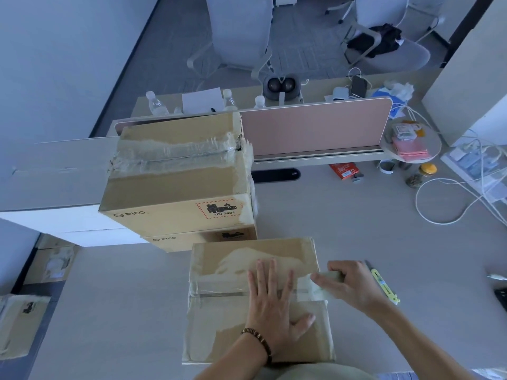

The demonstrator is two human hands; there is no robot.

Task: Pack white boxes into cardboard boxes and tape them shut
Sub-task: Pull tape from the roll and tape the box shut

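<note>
Right hand (348, 283) pinches the free end of the clear packing tape strip (315, 286) just past the right edge of the small brown cardboard box (258, 300), fingers curled around it, wrist coming in from the lower right. We can't see a roll or dispenser in that hand, so we can't say if the strip is cut. Left hand (274, 305) lies flat, fingers straight and spread, palm down on the closed flaps, covering the centre seam about midway along; forearm enters from the bottom edge, beaded bracelet (258, 341) at the wrist. The box sits at the near edge of the pale grey tabletop (370, 229), roughly centred, flaps shut, tape already across the seam on its left part. Risks as we judge them: if the right hand pulls up or sideways, the tape could wrinkle or drift off the seam; old tape and torn paper patches on the top give poor adhesion, so the new strip may lift; if the left palm eases off, the flaps could spring and open a gap under the tape. The yellow utility knife (384, 286) lies just beside the right wrist, so a backward sweep could knock it. Two taped brown cartons (178, 182) are stacked behind the box, near the tabletop's far left.
</note>
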